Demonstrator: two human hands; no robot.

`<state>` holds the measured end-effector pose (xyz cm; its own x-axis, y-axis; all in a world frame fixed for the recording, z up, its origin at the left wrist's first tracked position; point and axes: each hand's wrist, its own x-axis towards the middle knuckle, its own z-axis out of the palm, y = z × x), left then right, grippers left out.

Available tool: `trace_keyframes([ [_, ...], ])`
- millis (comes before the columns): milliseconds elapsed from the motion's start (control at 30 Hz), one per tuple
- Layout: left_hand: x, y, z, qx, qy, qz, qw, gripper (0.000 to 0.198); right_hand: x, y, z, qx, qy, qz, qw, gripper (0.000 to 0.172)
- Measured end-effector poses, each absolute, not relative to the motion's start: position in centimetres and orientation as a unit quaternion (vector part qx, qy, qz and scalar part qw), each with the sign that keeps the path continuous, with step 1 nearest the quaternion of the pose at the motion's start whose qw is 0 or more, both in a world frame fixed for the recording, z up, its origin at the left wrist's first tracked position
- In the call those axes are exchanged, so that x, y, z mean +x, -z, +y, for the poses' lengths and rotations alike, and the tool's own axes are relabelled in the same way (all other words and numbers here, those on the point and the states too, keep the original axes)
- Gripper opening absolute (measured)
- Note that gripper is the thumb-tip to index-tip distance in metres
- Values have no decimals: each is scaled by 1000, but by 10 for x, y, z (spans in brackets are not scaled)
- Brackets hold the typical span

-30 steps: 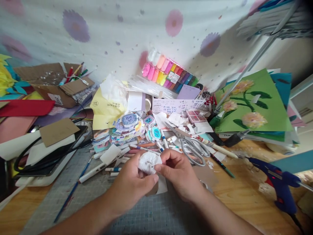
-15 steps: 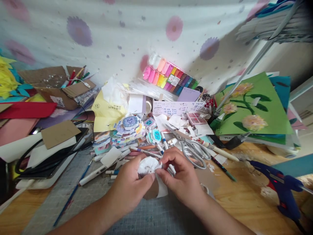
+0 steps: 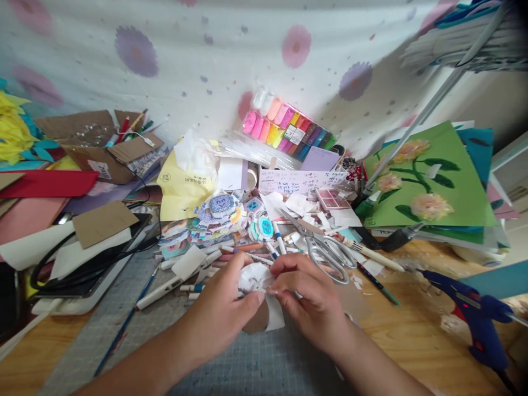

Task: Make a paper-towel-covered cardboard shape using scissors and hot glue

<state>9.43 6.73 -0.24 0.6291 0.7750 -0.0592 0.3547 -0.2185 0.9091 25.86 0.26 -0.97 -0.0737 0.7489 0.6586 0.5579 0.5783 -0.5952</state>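
A small white crumpled paper piece, roundish and layered, sits between my two hands above the cutting mat. My left hand is closed on its left side, thumb across the near edge. At its right edge, my right hand pinches with thumb and fingertips; whether a separate scrap is between them is too small to tell. Beneath the hands lie a brown card piece and a white paper piece, partly hidden. Just beyond are markers and a pile of layered paper flowers.
Silver scissors lie beyond my right hand. A blue glue gun stands at the right. Green card with flowers leans behind. On the left are a thin blue brush, a tablet with cables, and a cardboard box.
My right fingers have curled in closer against the white paper's edge, and the paper has turned slightly. The whole view has shifted a little; the other things stay put.
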Motion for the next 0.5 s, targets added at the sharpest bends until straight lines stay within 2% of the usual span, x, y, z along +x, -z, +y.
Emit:
trace_keyframes([
  [233,92,0,66,700,-266,383,540,26,256,14,2,-470,-68,-699,535,21],
  [500,89,4,66,742,-246,360,509,29,254,17,3,-472,-214,-657,548,16],
])
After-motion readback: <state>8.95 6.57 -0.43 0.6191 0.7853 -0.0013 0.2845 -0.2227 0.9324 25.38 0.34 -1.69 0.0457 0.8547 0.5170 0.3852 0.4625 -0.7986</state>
